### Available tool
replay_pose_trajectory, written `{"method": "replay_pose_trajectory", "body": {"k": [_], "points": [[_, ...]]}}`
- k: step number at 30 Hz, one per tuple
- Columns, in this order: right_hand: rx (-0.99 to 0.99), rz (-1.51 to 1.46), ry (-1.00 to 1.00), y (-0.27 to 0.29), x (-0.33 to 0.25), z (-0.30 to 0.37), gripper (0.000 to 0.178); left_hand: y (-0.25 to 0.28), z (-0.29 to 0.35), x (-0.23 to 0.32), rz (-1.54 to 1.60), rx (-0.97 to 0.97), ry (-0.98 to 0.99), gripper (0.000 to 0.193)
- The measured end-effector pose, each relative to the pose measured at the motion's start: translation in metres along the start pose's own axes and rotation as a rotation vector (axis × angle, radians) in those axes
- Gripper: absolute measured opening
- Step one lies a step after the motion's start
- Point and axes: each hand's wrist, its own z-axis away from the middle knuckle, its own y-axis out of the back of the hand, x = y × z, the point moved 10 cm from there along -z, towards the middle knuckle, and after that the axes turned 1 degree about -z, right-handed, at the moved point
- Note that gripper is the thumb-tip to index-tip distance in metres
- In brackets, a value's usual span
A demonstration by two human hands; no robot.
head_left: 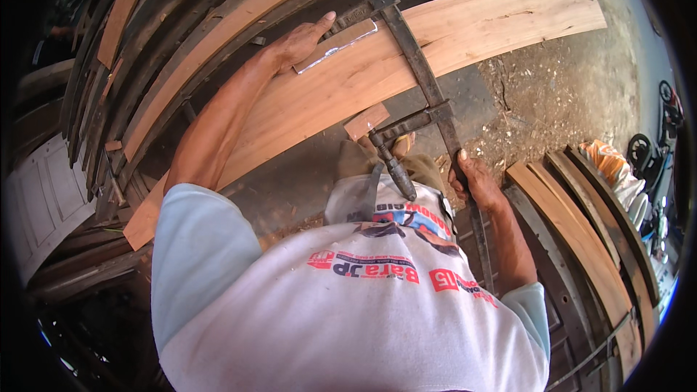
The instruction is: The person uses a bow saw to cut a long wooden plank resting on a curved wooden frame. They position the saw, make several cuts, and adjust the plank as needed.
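Observation:
A long, pale wooden board runs slantwise in front of me. Across it lies a dark metal bar clamp, its fixed jaw at the board's far edge. At that jaw's end is my left hand, closed around it, with some fingers hidden. Beside this hand, a thin wood strip with a whitish edge rests along the board. My right hand is wrapped round the clamp's bar below the sliding jaw. A small wood block sits by the screw tip, near the board's near edge; the screw handle points toward me.
Several planks are stacked at the far left, near a white panelled door. More boards lean at the right. Wood chips litter the ground. Motorbikes stand at the far right beside an orange and white sack.

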Motion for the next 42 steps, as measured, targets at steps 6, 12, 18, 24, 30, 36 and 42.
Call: {"method": "replay_pose_trajectory", "body": {"k": [6, 12, 18, 24, 30, 36, 42], "points": [[-0.012, -0.069, 0.008, -0.002, -0.001, -0.001, 0.073, -0.004, -0.003, -0.007, 0.102, -0.089, 0.047, 0.092], [-0.034, -0.061, -0.013, -0.003, -0.004, 0.001, 0.074, 0.003, -0.004, -0.005, 0.011, 0.029, -0.019, 0.097], [-0.042, -0.037, -0.026, -0.002, -0.001, 0.0, 0.076, 0.002, -0.004, -0.007, -0.079, -0.083, 0.02, 0.097], [-0.046, -0.041, -0.047, -0.003, -0.001, 0.002, 0.075, 0.029, 0.1, 0.062, 0.017, 0.744, -0.683, 0.066], [-0.059, -0.064, -0.035, -0.005, -0.001, 0.001, 0.073, -0.14, 0.163, -0.034, -0.018, -0.072, -0.189, 0.044], [-0.077, -0.063, -0.036, -0.003, -0.001, -0.001, 0.072, -0.268, 0.154, -0.083, 0.732, -0.259, -0.227, 0.042], [-0.121, -0.079, -0.06, -0.004, 0.006, -0.003, 0.071, -0.288, 0.137, -0.1, 0.914, -0.143, -0.232, 0.039]]}}
